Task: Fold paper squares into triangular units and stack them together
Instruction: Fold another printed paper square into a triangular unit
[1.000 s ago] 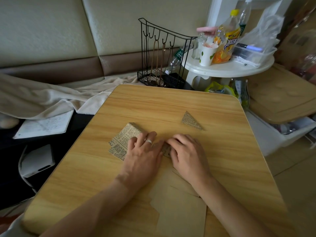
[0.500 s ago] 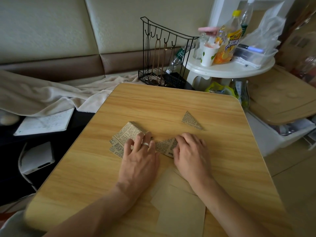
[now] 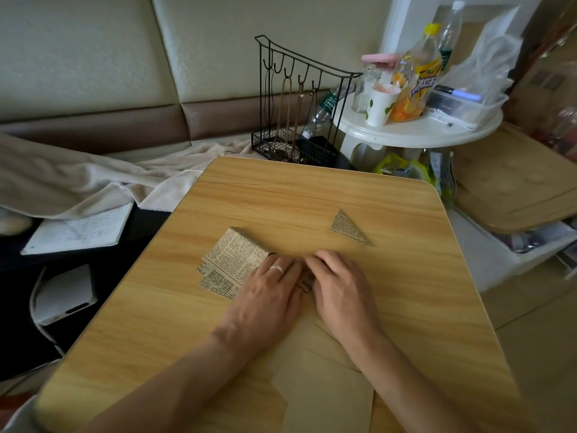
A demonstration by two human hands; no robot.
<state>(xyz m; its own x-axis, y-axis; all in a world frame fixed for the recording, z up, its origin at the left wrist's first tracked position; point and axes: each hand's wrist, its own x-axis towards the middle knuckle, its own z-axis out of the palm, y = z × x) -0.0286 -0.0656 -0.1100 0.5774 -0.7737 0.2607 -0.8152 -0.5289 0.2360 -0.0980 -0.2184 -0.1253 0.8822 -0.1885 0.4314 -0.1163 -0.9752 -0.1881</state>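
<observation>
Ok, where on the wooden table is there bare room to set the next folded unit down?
Bare wood runs along the wooden table's far edge, and on the right beyond the folded newsprint triangle. The near-left corner is bare too. It is crowded mid-table: the stack of newsprint squares, left hand and right hand sit together, with plain tan sheets nearer.

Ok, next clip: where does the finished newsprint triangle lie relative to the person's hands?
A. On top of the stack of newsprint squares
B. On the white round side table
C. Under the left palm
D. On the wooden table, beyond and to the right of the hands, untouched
D: the folded triangle lies alone on the wooden table, clear of the left hand and right hand.
</observation>
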